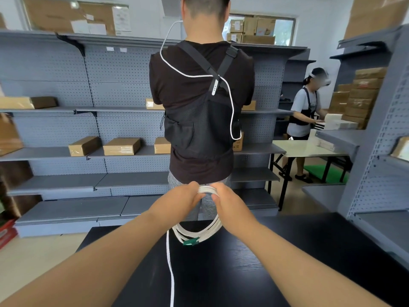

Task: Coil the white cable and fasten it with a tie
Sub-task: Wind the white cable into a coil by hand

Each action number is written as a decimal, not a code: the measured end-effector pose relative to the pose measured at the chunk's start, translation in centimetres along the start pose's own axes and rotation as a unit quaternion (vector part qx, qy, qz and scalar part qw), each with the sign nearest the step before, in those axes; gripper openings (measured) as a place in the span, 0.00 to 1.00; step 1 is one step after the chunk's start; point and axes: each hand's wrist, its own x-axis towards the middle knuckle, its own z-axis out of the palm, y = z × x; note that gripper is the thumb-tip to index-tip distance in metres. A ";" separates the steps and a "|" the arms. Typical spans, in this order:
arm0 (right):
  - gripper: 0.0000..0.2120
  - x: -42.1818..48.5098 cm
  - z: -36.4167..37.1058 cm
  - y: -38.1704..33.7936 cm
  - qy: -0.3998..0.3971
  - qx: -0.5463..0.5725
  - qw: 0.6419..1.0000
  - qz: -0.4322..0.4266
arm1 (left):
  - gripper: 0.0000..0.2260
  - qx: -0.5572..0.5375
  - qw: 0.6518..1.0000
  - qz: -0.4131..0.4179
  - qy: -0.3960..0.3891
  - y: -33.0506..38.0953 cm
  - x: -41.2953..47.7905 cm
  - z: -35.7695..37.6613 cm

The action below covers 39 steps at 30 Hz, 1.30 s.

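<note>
White cable (208, 235) is held up as a coil of several loops over the black table (254, 273). Its top is gripped by the left hand (186, 196) and the right hand (223, 197), both set close together with fingers curled round the strands. A green tie (190, 241) is seen at the bottom of the coil, and one loose strand (169, 262) is left hanging toward the table's near edge.

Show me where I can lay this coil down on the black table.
Widest bare patch: black table right of the right forearm, up to the grey shelving. A narrower strip lies between the forearms, right of the loose cable tail. Crowded under the white cable coil and green tie.
</note>
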 end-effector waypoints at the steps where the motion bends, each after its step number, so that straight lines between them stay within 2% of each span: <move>1: 0.13 0.0 0.1 -0.1 -0.007 -0.015 1.000 0.000 | 0.15 0.002 1.000 0.006 -0.005 -0.2 -0.1 -0.1; 3: 0.12 -0.1 0.4 -0.3 -0.005 -0.029 1.000 0.004 | 0.15 -0.021 1.000 0.012 -0.008 -0.6 -0.3 0.0; 5: 0.11 -0.2 0.6 -0.6 0.011 -0.030 0.999 0.004 | 0.15 -0.100 0.995 -0.007 -0.016 -1.0 -0.7 0.2; 9: 0.10 -0.4 0.9 -0.8 0.045 0.017 0.999 0.023 | 0.14 -0.317 0.946 -0.057 -0.037 -1.6 -1.4 0.3; 17: 0.08 -0.1 1.3 -0.4 0.152 0.148 0.970 0.122 | 0.08 -0.468 0.872 -0.131 -0.068 -3.0 -3.1 1.5; 19: 0.08 -0.2 1.4 -0.3 0.164 0.171 0.961 0.142 | 0.08 -0.442 0.886 -0.124 -0.061 -3.0 -3.0 1.5; 22: 0.08 -0.3 1.8 -0.2 0.163 0.195 0.955 0.152 | 0.09 -0.320 0.943 -0.087 -0.024 -2.7 -2.6 1.3; 24: 0.09 -0.3 2.0 -0.2 0.158 0.200 0.954 0.156 | 0.11 -0.249 0.966 -0.066 0.005 -2.8 -2.3 1.4; 31: 0.09 -0.3 2.1 -0.2 0.179 0.241 0.940 0.159 | 0.06 -0.237 0.971 -0.039 0.018 -2.6 -1.7 1.4; 35: 0.08 -0.4 1.7 0.1 0.166 0.227 0.949 0.141 | 0.11 -0.188 0.981 -0.041 0.020 -2.9 -1.4 1.5; 39: 0.14 -0.4 1.3 0.5 0.143 0.179 0.967 0.116 | 0.09 -0.162 0.986 -0.026 0.006 -3.1 -1.3 1.1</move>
